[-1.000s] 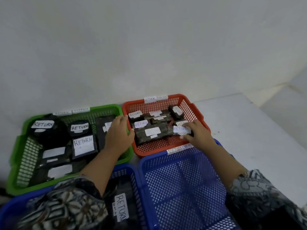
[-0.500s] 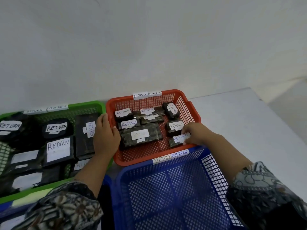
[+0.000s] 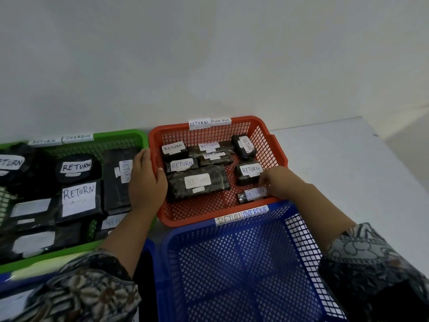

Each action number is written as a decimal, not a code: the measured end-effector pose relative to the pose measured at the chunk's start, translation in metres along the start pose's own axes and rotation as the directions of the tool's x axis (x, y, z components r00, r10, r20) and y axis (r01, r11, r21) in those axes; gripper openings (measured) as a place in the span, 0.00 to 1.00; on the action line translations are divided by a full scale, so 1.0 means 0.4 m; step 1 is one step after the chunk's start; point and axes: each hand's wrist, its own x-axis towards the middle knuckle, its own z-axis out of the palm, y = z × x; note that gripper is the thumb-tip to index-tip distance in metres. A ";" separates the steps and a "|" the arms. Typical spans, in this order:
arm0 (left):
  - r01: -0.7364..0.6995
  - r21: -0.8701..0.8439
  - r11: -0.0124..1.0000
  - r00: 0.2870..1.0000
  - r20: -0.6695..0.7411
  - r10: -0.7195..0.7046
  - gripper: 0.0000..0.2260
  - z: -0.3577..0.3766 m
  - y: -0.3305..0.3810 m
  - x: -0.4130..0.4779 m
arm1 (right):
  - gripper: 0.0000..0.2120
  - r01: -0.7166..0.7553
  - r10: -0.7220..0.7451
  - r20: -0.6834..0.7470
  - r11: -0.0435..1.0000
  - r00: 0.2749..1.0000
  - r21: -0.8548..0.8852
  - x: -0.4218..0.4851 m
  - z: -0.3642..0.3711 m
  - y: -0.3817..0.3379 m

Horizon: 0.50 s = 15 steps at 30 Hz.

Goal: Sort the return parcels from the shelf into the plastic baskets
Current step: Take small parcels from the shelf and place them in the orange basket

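Note:
A red basket (image 3: 185, 220) tagged "RETURN OVERDUE" stands against the wall and holds several black parcels with white RETURN labels. My left hand (image 3: 147, 182) grips its left rim, thumb inside the basket. My right hand (image 3: 279, 182) reaches over the front right corner, fingertips closed on the right end of a small black parcel (image 3: 249, 195) that lies on the basket floor. In front of the red basket stands an empty blue basket (image 3: 232, 270) with the same tag. Left of it, a green basket (image 3: 139, 134) is packed with several larger black RETURN parcels.
A second blue basket (image 3: 148, 247) shows at the lower left, partly hidden by my patterned sleeve. All baskets sit on a white surface (image 3: 336, 173) that continues to the right. A plain white wall (image 3: 209, 66) rises right behind the baskets.
My right hand has brought the small parcel down to the front right corner of the red basket. My left hand stays on the basket's left rim. The view has shifted right.

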 end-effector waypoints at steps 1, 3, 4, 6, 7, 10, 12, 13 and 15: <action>0.002 0.004 1.000 1.000 0.002 -0.002 0.23 0.000 0.001 0.000 | 0.14 -0.001 0.001 0.003 1.000 1.000 -0.004 0.002 0.000 0.000; 0.007 0.015 1.000 1.000 0.002 -0.007 0.23 0.000 0.002 0.000 | 0.15 -0.005 0.006 0.016 1.000 1.000 -0.011 0.005 0.001 0.001; 0.008 0.021 1.000 1.000 -0.001 -0.008 0.23 -0.001 0.002 -0.001 | 0.15 -0.009 0.009 0.024 1.000 1.000 -0.013 0.008 0.001 0.002; 0.009 0.028 1.000 1.000 -0.007 -0.008 0.23 -0.001 0.005 -0.002 | 0.14 -0.014 0.014 0.039 1.000 0.999 -0.017 0.012 0.001 0.000; 0.009 0.030 1.000 1.000 -0.009 -0.009 0.23 -0.001 0.007 -0.002 | 0.14 -0.016 0.017 0.042 1.000 0.999 -0.014 0.014 0.001 0.000; -0.006 0.049 0.999 1.000 0.002 0.006 0.23 0.000 0.008 -0.001 | 0.14 -0.024 0.023 0.030 1.000 0.999 0.006 0.011 0.002 -0.001; -0.012 0.058 0.998 0.999 0.042 0.010 0.24 -0.005 0.004 0.004 | 0.13 -0.037 0.037 -0.007 0.999 0.999 0.033 -0.003 -0.002 -0.005; -0.010 0.055 0.998 0.997 0.072 0.007 0.25 -0.009 0.002 0.007 | 0.13 -0.047 0.049 -0.042 0.998 0.998 0.041 -0.014 -0.006 -0.010; 0.000 0.060 0.998 0.990 0.139 -0.008 0.27 -0.024 0.000 0.014 | 0.14 -0.063 0.071 -0.126 0.996 0.989 0.062 -0.041 -0.013 -0.025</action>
